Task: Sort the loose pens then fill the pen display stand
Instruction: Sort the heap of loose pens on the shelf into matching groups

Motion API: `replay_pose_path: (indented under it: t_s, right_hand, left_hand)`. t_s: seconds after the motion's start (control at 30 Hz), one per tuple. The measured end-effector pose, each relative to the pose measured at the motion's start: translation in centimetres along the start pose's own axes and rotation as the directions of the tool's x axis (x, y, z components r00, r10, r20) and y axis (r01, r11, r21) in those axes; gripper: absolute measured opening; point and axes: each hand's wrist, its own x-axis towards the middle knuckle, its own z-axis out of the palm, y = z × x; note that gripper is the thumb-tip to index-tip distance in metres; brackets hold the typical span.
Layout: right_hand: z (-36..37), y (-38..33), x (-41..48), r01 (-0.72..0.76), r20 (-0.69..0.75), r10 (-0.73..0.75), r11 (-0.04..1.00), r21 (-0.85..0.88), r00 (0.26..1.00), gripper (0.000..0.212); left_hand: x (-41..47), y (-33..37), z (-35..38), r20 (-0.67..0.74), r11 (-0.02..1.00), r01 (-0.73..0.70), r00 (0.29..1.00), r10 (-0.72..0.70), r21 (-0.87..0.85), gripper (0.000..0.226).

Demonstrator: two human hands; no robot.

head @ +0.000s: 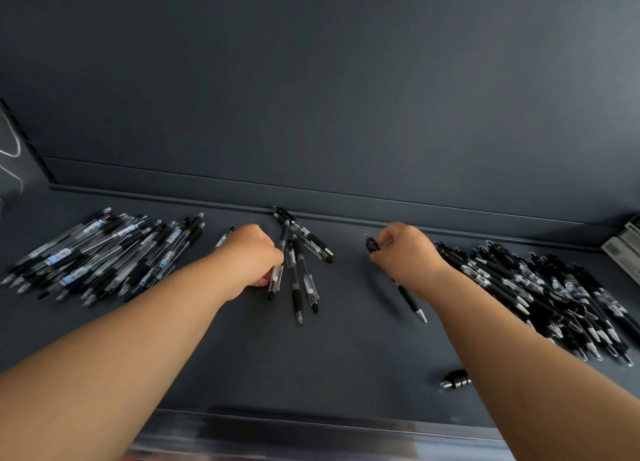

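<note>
Black-and-clear loose pens (296, 298), perhaps five, fan mid-shelf against the back ledge (485, 234). The left hand (254, 256) grips one clear pen (276, 278); the right hand (405, 253) pinches one black pen (410, 299). Two heaps flank them, left heap (104, 253) and right heap (536, 287). Dark shelf (346, 363) stretches to the front lip.

A single wide-angle view comes from the person's head, looking forward and steeply down onto the dark table (346, 356), close enough that both forearms run in from the bottom corners. The left hand (254, 253), gripping a clear pen (275, 279), and the right hand (405, 253), pinching a black pen (410, 299), sit near mid-frame. The back wall (311, 80) fills the upper half, the table's near edge lies along the bottom, and the lens bends straight lines towards the sides.
</note>
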Motion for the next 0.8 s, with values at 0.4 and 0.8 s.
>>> replay_pose_path:
  t_s: [0.4,0.8]
  right_hand:
    - [2.9,-3.1,-3.1,0.232,0.151,-0.228,0.973,-0.006,0.962,0.014]
    - [4.2,-5.9,-3.6,0.133,0.381,-0.119,0.991,-0.008,0.917,0.027]
  left_hand:
    - [-0.5,0.0,-0.3,0.012,0.999,-0.001,1.0,0.001,-0.046,0.011]
    - [-1.4,-1.1,-1.3,-0.056,0.878,-0.107,0.987,0.15,0.466,0.022]
